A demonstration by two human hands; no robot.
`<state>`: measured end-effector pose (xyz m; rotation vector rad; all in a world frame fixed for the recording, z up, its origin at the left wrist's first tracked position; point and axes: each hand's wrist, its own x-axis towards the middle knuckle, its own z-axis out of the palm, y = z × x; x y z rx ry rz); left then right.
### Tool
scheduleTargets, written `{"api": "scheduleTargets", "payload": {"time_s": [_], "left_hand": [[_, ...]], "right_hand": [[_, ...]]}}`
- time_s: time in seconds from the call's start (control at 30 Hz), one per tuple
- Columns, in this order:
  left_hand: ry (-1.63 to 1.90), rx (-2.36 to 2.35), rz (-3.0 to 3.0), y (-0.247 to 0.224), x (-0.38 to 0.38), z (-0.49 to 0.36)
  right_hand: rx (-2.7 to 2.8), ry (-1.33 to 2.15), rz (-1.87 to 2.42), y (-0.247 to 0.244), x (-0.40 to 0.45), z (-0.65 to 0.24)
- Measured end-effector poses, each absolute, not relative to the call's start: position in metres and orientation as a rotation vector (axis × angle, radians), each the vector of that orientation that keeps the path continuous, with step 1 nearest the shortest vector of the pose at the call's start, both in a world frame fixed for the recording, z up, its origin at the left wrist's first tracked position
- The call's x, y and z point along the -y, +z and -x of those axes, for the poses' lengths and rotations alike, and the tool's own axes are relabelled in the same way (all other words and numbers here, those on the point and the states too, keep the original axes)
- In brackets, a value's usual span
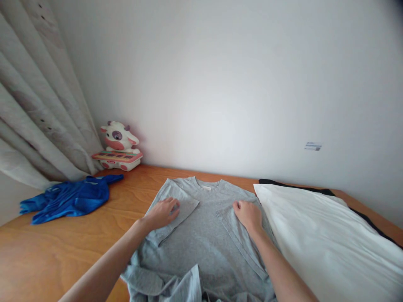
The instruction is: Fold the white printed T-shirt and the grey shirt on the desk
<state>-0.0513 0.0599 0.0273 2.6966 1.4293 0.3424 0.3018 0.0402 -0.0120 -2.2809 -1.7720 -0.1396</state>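
Observation:
A grey short-sleeved T-shirt (204, 235) lies in front of me with its collar toward the wall. Both of its sleeves are folded inward over the chest. My left hand (163, 213) rests on the left sleeve, fingers loosely bent and apart, holding nothing. On the other sleeve lies my right hand (248, 214), its fingers curled in; whether cloth is pinched under them is hidden. Toward me, the lower part of the shirt is bunched and rumpled, and its hem runs out of view.
A crumpled blue garment (74, 197) lies at the left on the wooden surface (40, 247). Behind it stands a cow toy with a keyboard (119, 147), next to a curtain (40, 96). White cloth (327, 235) over something black lies at right. A wall (220, 84) closes the back.

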Motion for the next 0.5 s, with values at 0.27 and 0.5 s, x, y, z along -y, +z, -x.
{"api": "scheduleTargets", "payload": {"time_s": [0.27,0.5], "left_hand": [[0.534,-1.384,-2.589,0.016,0.058,0.063],[0.538,-1.134,-2.541,0.03,0.07,0.072]], "right_hand": [[1.847,0.016,2.127,-0.005,-0.027,-0.298],[2.046,0.266,1.813,0.026,0.072,-0.319]]}}
